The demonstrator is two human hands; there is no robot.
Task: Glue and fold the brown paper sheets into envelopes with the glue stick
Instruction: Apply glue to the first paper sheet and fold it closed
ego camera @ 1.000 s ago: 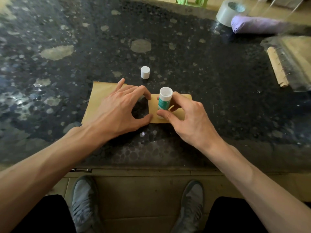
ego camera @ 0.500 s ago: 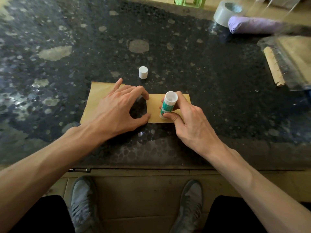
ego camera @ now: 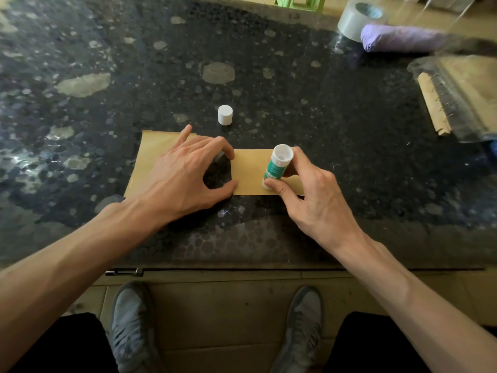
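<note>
The right hand, pinching the glue stick, is drawing its tip from 12 toward 6 o'clock across the brown paper sheet, which the spread left hand is pinning at 9 o'clock, so the glue stroke is probably finishing.

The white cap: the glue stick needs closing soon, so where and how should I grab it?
Pinch the white cap across its round side wall, thumb and forefinger from above. It stands on end on the table, clear of the brown paper, free all round. The right hand grips the glue stick, so use the left hand.
</note>
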